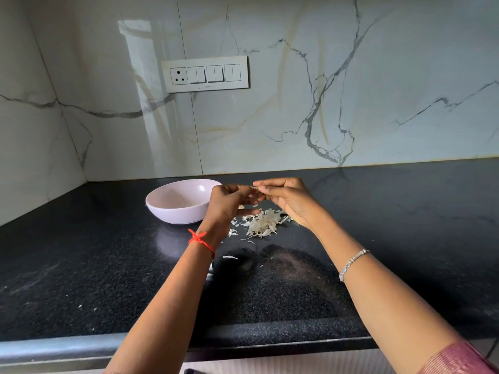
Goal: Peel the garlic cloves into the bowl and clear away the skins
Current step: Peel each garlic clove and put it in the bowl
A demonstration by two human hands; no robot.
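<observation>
Both hands meet above the black counter, just right of a pale pink bowl. My left hand curls its fingers round a small garlic clove, mostly hidden between the fingertips. My right hand pinches the same clove from the right with thumb and forefinger. Below the hands lies a heap of white garlic skins on the counter. A few pale bits show inside the bowl near its right wall.
The black granite counter runs into a corner on the left, with marble walls behind. A switch panel hangs on the back wall. Stray skin flakes lie nearer the front edge.
</observation>
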